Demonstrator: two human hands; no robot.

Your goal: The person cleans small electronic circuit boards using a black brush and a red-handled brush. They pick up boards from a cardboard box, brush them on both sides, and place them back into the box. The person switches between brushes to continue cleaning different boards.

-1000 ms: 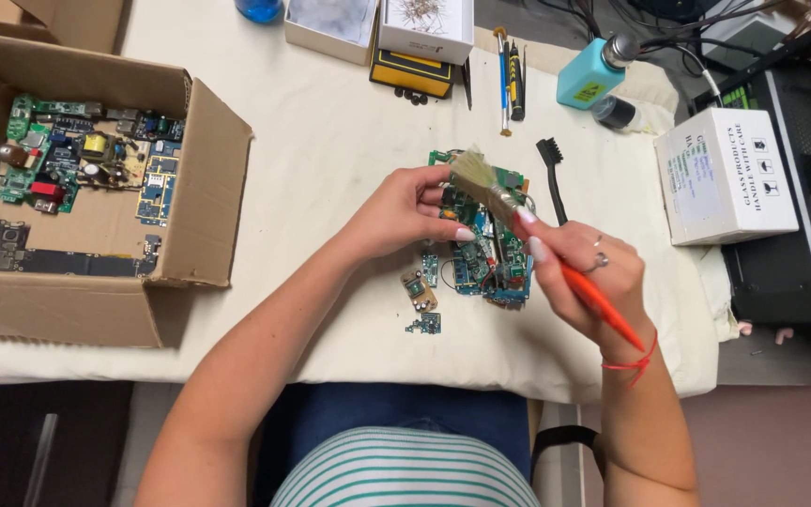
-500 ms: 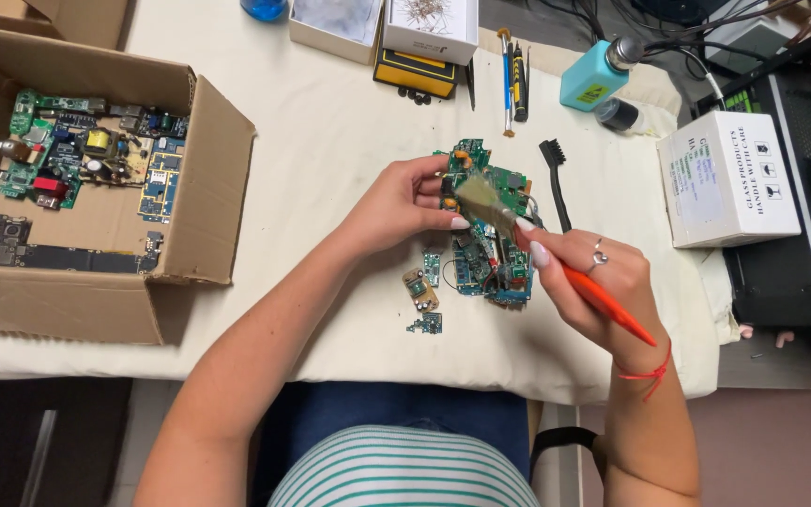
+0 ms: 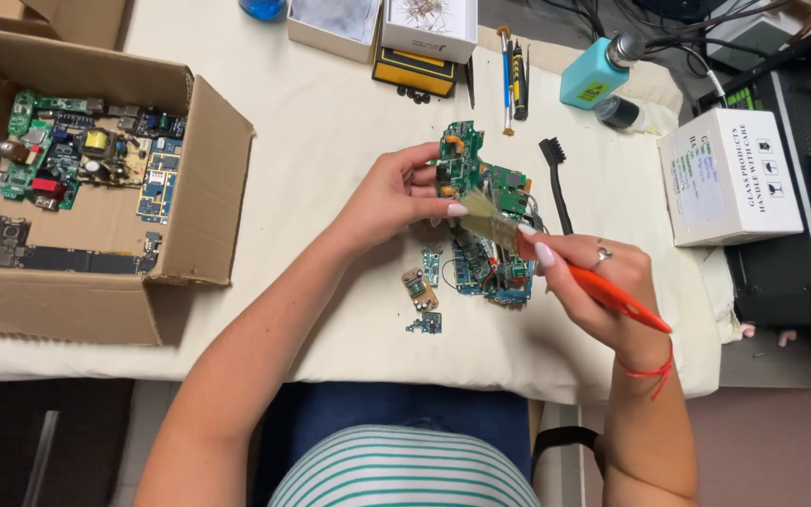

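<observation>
My left hand (image 3: 394,195) pinches a green circuit board (image 3: 466,167) and holds it tilted above the cloth-covered table. In my right hand (image 3: 591,282) is an orange-handled brush (image 3: 612,293), its pale bristles (image 3: 481,214) resting against the lower edge of that board. Under both hands lies a small heap of blue and green boards (image 3: 492,268). A few tiny board pieces (image 3: 420,286) lie loose just left of the heap.
An open cardboard box (image 3: 206,169) holding several circuit boards stands at the left. A black brush (image 3: 554,178), screwdrivers (image 3: 511,75), a teal dispenser bottle (image 3: 593,70), small boxes and a white carton (image 3: 725,178) line the back and right. The table's front edge runs close to my body.
Both hands have shifted slightly, and the brush bristles have swept down the held board toward its lower edge. The board stays in my left hand.
</observation>
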